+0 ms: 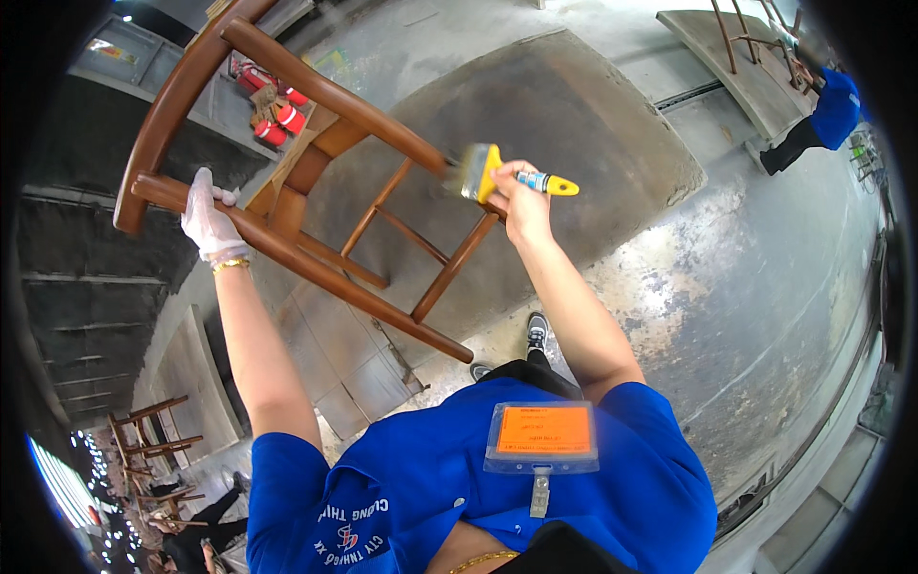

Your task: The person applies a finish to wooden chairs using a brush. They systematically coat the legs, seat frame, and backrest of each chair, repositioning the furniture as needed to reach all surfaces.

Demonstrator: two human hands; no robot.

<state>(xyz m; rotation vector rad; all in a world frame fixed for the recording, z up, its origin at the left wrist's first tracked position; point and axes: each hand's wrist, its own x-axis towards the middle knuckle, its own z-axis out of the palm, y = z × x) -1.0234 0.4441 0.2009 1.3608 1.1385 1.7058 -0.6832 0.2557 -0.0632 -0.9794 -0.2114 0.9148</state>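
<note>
A brown wooden chair frame [325,266] is tilted across the left and middle of the view. My left hand [209,218], in a thin whitish glove, grips one of its long rails near the curved top piece. In my bare right hand [525,206] is a flat paintbrush [491,165] with a yellow handle. The bristles point left, beside the end of another chair leg; whether they touch the wood I cannot tell. Where the chair rests is not plain.
A large grey board [564,115] lies beyond the chair. Red fire extinguishers [280,122] and cardboard stand behind it. At the far right, a person in blue [836,110] bends by another chair. More chairs [153,430] and people are at lower left.
</note>
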